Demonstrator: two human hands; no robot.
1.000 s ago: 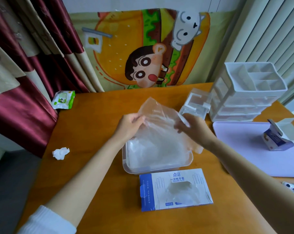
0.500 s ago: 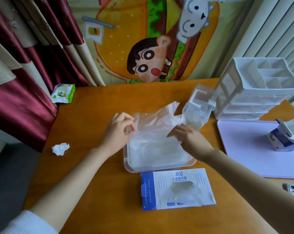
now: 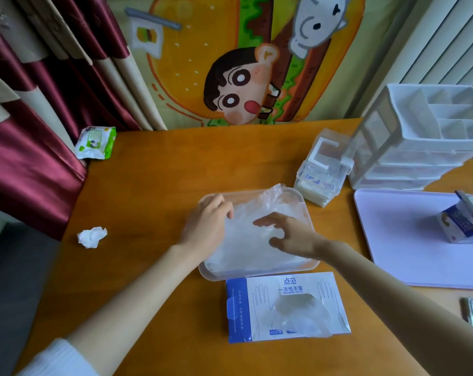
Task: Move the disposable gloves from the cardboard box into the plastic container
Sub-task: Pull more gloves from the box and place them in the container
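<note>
A crumpled tissue (image 3: 92, 236) and wipes pack (image 3: 95, 142) lie left; a drawer organizer (image 3: 430, 139) and lilac mat (image 3: 409, 240) sit right.

A wooden table (image 3: 162, 185) stood against a cartoon burger hanging (image 3: 230, 63); maroon-and-cream curtains (image 3: 40, 109) hung beyond its left edge.

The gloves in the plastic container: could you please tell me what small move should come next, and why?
Probably the right hand should press down the glove flap sticking up at the plastic container's far rim; the left hand rests on the flat pile.
</note>
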